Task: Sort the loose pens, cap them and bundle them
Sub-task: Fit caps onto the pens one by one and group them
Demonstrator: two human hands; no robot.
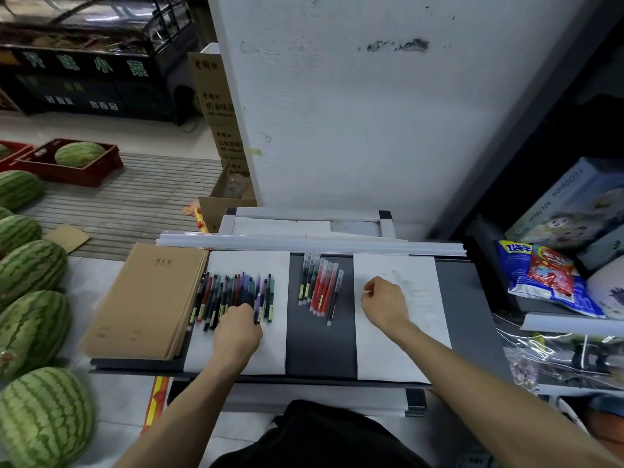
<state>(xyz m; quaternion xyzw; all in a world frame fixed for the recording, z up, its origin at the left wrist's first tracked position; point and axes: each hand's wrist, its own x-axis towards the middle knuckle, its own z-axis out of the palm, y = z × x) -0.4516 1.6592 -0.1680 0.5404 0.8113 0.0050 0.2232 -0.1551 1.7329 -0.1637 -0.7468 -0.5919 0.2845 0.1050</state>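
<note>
Leftward, left hand on loose pens, grip unclear, right hand clenched, box "50x70cm".

My left hand lies palm down, left of centre, its fingers reaching forward with the tips dipped. My right hand sits further forward and well apart from it, knuckles up, curled into a loose fist with nothing showing in it. Both forearms are bare, the right one slanting in from the far right.
</note>
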